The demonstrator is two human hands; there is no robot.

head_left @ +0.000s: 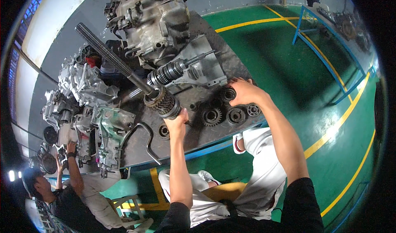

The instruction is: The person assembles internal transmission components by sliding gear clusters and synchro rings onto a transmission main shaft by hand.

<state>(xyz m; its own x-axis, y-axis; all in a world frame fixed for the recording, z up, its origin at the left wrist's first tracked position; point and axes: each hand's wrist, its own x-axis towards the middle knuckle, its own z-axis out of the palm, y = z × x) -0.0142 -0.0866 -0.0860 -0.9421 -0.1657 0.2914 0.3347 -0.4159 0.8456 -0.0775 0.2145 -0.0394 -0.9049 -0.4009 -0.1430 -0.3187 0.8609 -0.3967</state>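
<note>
Two bare hands work near the centre of the frame. The left hand [178, 118] is clasped round the lower end of a long grey splined steel gear shaft [133, 75], whose bare end slants toward the upper left. Right of centre, the curled fingers of the right hand [246, 92] touch a dark round steel ring [229, 94]; whether they grip it or only rest on it, I cannot tell.

The shaft looks heavy and long for one hand: a slack or oily grip could let it tip, and its far end might knock the large grey metal gearbox housing [159, 24] at upper centre. The ring could roll if nudged, as could the dark toothed steel gear [212, 116] and the round grey steel hub [236, 116] near the bench's lower edge.

Behind the shaft, a second dark steel gear shaft [169, 73] and a pale grey open metal casing [206, 66] crowd the space. A bent dark metal rod [147, 144] lies below centre, beside a greenish-silver metal casting [112, 125]. More silver metal castings [88, 84] fill the left, and a co-worker [68, 204] sits at lower left.
</note>
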